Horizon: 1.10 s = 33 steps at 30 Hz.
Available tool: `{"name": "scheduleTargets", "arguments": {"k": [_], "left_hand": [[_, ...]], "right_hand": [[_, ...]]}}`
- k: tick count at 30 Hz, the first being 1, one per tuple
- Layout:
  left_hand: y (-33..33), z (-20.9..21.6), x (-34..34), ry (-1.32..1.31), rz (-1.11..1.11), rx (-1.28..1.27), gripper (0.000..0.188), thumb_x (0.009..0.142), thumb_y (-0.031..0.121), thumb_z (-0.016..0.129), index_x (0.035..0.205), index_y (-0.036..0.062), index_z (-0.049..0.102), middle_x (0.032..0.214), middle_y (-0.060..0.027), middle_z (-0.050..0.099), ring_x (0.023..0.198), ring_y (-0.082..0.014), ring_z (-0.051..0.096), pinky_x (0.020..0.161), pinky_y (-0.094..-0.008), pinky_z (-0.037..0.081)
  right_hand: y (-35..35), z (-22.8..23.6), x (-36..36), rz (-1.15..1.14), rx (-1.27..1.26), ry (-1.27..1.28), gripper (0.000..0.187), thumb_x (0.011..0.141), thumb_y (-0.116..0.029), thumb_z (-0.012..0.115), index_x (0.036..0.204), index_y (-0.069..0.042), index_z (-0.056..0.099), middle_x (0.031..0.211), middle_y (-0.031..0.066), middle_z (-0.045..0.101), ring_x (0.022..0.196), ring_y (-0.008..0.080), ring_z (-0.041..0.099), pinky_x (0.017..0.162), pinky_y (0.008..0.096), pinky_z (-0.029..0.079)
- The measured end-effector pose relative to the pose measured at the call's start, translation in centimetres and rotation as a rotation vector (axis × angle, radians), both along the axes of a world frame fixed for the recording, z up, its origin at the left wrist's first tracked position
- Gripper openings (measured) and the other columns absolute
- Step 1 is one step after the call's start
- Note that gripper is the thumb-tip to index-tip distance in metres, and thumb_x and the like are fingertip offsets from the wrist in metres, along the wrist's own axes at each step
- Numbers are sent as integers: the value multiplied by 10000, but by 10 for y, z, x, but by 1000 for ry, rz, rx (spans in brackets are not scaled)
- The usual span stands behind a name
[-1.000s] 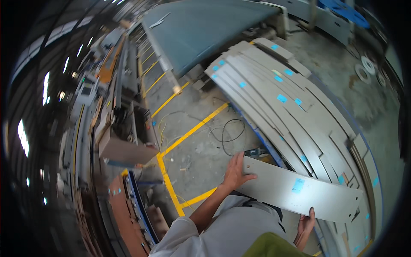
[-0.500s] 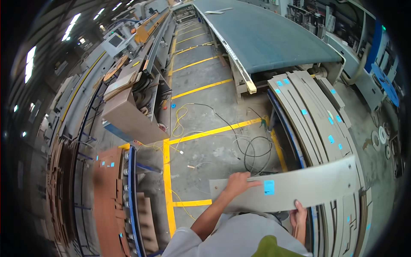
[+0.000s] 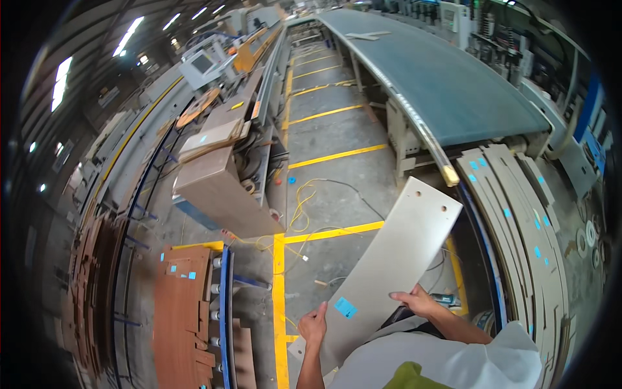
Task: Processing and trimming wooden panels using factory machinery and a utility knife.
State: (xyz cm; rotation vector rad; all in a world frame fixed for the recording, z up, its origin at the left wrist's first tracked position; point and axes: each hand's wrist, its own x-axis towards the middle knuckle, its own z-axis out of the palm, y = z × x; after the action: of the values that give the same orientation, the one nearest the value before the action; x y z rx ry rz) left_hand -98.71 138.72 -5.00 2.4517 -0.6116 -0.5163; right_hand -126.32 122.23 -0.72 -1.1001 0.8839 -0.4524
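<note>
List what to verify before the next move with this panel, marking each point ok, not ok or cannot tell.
1. Left hand gripping the gray panel: ok, at its left edge.
2. Right hand gripping it: ok, at the right edge, thumb over the upper face.
3. Blue label readable side up: ok, it lies uncovered on the upper face.
4. Panel's underside undamaged: cannot tell, it faces away from the camera.
5. Floor free of loose cables: not ok, a yellow cable lies looped ahead.
</note>
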Motion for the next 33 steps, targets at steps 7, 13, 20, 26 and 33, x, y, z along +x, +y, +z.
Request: {"name": "scheduleTargets", "arguments": {"k": [7,13,20,26,33], "left_hand": [[-44,-7,111,94,254,182,798,865,778,507,886,28,777,868,-253,713,914,-465,672,811,-497,503],[-116,14,204,170,579,-17,847,872,735,568,1006,-83,744,977,-299,722,980,-374,712,887,-442,511],[-180,36,302,227,886,-411,807,875,603,713,1064,-182,680,1028,-219,719,950,-241,677,876,-377,512],[-262,34,422,89,958,-504,777,879,566,735,1112,-172,668,1046,-187,717,915,-223,662,837,-378,524],[-350,0,567,91,1043,-662,644,941,444,715,1185,-147,644,1137,-185,697,947,-250,675,864,-401,541]], "right_hand": [[-110,-4,158,295,130,-238,280,970,-201,669,1175,-13,702,1062,21,717,926,111,648,823,277,523],[-232,13,245,321,-13,-349,324,993,-89,610,1282,55,629,1129,132,724,1022,192,699,872,310,568],[-366,-19,262,170,-93,-58,313,979,-117,644,1244,50,649,1035,120,744,887,158,714,791,283,572],[-429,-40,286,14,-74,12,327,975,-121,637,1247,58,642,1020,117,748,878,158,715,760,267,558],[-505,-65,366,-27,-96,138,354,969,-145,633,1257,60,637,1022,125,748,888,171,721,758,278,568]]}}
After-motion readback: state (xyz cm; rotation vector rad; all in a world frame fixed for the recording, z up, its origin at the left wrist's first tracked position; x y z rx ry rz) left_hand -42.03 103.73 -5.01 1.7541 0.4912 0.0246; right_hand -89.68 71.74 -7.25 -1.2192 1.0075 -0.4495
